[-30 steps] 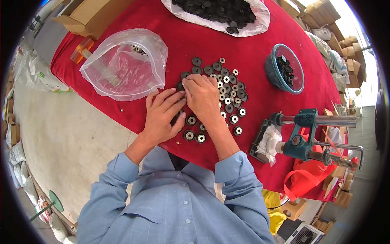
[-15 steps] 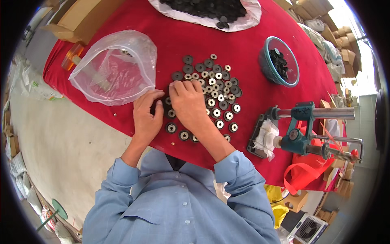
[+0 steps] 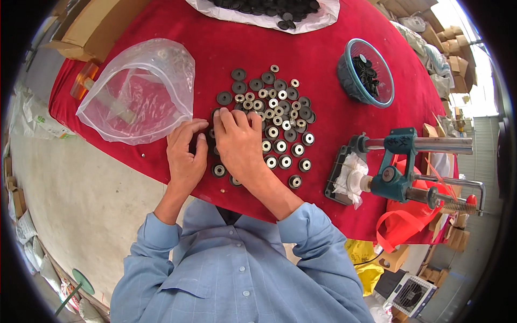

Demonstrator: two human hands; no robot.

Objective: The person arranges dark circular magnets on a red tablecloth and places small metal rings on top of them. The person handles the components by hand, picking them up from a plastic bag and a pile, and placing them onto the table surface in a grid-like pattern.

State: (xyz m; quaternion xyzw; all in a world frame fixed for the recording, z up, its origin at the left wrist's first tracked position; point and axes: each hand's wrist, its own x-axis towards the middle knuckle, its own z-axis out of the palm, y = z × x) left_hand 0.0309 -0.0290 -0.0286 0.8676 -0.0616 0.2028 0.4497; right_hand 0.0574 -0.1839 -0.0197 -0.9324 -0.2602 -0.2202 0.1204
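Black discs (image 3: 224, 98) and small metal ring bearings (image 3: 277, 120) lie spread on the red cloth. Several discs have a bearing seated in the middle, such as the black wheel (image 3: 285, 161). My right hand (image 3: 239, 142) is over the left side of this spread, fingers bent down and close together; whatever is under its fingertips is hidden. Beside it, my left hand (image 3: 186, 156) rests near the cloth's front edge. Its fingers are curved and its thumb stands apart from them, with nothing visible in between. The open mouth of a clear plastic bag (image 3: 141, 97) lies just beyond the left hand.
A blue-green clear tub (image 3: 344, 81) of black discs stands to the right. Nearer is a green hand press (image 3: 396, 164) with white wrapping on its base. More black discs lie on a white sack (image 3: 323, 19) at the back. A cardboard box (image 3: 97, 27) stands at far left.
The whole view has shifted slightly, so the table's things appear a little further left and up. Both hands keep nearly the same pose, the right still over the discs and bearings.
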